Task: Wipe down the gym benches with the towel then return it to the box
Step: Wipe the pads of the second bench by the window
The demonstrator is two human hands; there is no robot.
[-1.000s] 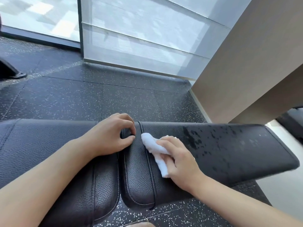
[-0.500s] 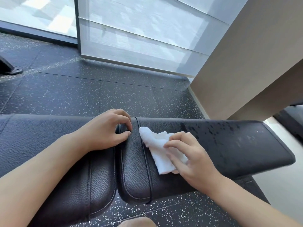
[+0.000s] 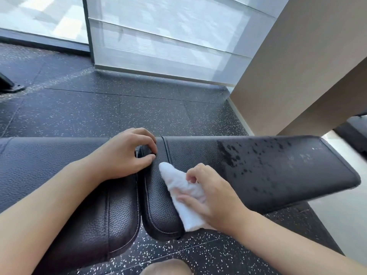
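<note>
Towel (image 3: 184,197) pinched by right hand (image 3: 214,201) on bench (image 3: 258,167), left hand (image 3: 127,155) gripping pad edge

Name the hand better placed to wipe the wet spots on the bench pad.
Right. The right hand already holds the towel beside the wet spots; the left hand grips the pad's end.

**Bench and towel**

Bench (image 3: 258,175): black padded, grained leather-look cover with stitched seams, in two pads lying end to end across the view with a narrow gap between them. The right pad carries dark wet spots and smears over its middle and far end; the left pad (image 3: 49,165) looks dry.

Towel (image 3: 184,195): small, white, crumpled into a loose wedge. It lies on the right pad near the gap, its lower end hanging over the near edge.
</note>
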